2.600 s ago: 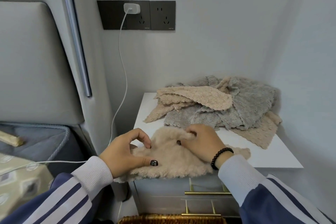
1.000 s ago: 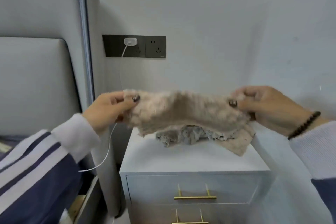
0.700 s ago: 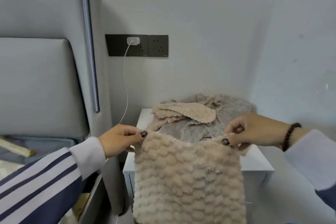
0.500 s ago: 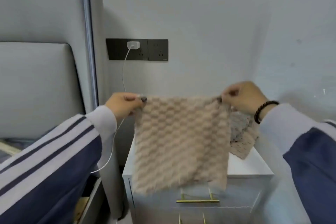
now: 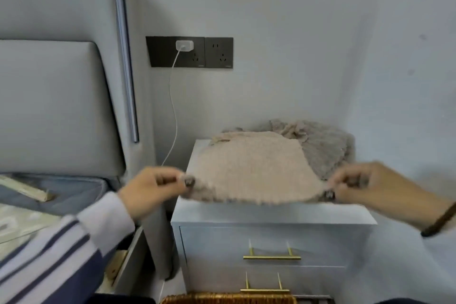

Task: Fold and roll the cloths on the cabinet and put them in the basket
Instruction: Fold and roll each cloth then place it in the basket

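Observation:
A fluffy beige cloth is stretched nearly flat over the white cabinet. My left hand pinches its near left corner. My right hand pinches the near right corner. The cloth's far edge lies toward the pile of grey and beige cloths at the back of the cabinet top. A rim of the wicker basket shows at the bottom edge, on the floor in front of the cabinet.
The cabinet has two drawers with gold handles. A white charger cable hangs from the wall socket left of the cabinet. A padded headboard and bed are at the left. A wall stands close on the right.
The cloth was lifted off the cabinet, stretched and held hanging by its top corners. Now both hands have come down and the cloth lies spread nearly flat over the cabinet top.

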A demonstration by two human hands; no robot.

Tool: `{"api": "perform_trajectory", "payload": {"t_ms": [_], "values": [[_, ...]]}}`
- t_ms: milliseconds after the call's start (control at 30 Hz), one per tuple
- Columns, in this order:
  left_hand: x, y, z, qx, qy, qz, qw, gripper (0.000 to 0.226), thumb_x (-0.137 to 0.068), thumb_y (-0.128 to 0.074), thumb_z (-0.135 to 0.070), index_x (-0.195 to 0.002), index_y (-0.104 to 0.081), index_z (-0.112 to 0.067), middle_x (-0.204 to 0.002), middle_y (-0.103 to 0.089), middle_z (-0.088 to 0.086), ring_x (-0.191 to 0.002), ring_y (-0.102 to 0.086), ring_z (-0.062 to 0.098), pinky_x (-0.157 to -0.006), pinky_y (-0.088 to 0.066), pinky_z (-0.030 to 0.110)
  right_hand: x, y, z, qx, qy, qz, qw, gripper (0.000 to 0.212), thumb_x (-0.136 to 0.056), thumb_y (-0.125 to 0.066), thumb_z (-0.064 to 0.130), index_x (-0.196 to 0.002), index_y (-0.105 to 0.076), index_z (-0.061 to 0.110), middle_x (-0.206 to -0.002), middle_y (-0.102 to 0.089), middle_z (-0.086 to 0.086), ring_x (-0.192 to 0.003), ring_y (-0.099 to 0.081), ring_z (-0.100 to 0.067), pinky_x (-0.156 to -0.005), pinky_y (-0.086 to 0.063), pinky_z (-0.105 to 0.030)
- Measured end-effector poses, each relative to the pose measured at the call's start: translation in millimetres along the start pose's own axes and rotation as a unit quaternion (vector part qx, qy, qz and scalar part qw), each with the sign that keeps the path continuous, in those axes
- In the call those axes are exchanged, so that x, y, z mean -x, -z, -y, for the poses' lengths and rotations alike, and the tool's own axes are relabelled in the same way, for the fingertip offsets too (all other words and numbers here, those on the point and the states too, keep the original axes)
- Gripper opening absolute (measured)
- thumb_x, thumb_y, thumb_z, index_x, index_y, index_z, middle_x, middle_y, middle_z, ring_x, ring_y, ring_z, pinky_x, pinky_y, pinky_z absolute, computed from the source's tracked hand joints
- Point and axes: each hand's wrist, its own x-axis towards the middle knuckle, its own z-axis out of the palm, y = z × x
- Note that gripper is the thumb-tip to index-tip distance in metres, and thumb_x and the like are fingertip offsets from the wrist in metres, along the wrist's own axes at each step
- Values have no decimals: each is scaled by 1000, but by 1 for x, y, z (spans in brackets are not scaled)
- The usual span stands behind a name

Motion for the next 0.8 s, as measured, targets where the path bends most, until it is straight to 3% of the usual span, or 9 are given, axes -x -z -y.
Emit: {"api": "perform_trajectory", "payload": {"t_ms": [67,100,167,233,333,433,533,600,800], "values": [[21,-10,37,-26,54,31,998,65,-51,-78,-69,-81,-76,-12,-82,-72,15,-76,-65,17,-77,-51,24,6,-29,-28,43,-63,75,994,13,-80,-72,15,-73,-74,26,-81,-73,-7,-80,-67,-25,-75,-50,-30],[29,-15,52,-24,77,35,996,67,-54,-77,-70,-81,-75,-9,-79,-70,17,-75,-62,18,-77,-49,28,8,-43,-39,47,-92,104,989,4,-77,-73,22,-74,-74,25,-79,-72,-8,-81,-67,-25,-71,-48,-28],[40,-24,70,-8,112,45,993,47,-65,-75,-60,-74,-75,-13,-67,-63,8,-69,-54,13,-71,-43,28,9,-60,-56,48,-122,147,980,21,-70,-75,36,-76,-72,17,-66,-63,-13,-65,-57,-20,-62,-38,-24],[43,-32,74,-22,118,60,991,38,-68,-72,-56,-71,-75,-18,-63,-56,0,-63,-50,7,-67,-41,24,7,-65,-59,41,-145,184,971,25,-75,-77,30,-77,-69,7,-50,-47,1,-52,-40,-11,-54,-30,-18],[39,-32,78,-14,118,33,992,67,-53,-74,-73,-79,-74,-12,-72,-62,7,-70,-56,14,-70,-46,27,2,-64,-60,-26,-174,207,962,16,-80,-75,14,-81,-65,2,-55,-60,2,-53,-56,-6,-61,-51,-21],[34,-29,82,-17,113,1,993,63,-60,-75,-66,-76,-69,-6,-73,-64,8,-71,-56,17,-71,-45,29,-2,-65,-63,-65,-181,170,967,9,-83,-72,9,-82,-65,2,-61,-64,-4,-61,-63,-11,-67,-55,-28],[23,-33,80,8,101,-35,994,29,-87,-67,-28,-70,-65,-5,-65,-62,1,-63,-55,11,-60,-43,16,-10,-65,-60,-74,-147,103,981,8,-85,-69,11,-83,-67,4,-65,-65,-10,-62,-61,-15,-65,-52,-26],[15,-33,77,13,105,-67,992,21,-91,-57,-13,-75,-65,-1,-63,-63,-1,-59,-56,7,-56,-43,13,-18,-65,-55,-84,-120,36,989,5,-85,-69,14,-85,-69,8,-69,-68,-15,-64,-61,-16,-66,-50,-24],[-12,-25,79,23,127,-162,978,25,-96,-52,-16,-87,-61,5,-72,-57,7,-68,-52,19,-64,-44,30,-64,-81,-46,-121,-71,-151,978,10,-87,-64,9,-83,-69,17,-64,-64,-14,-58,-50,-20,-58,-43,-30]]}}
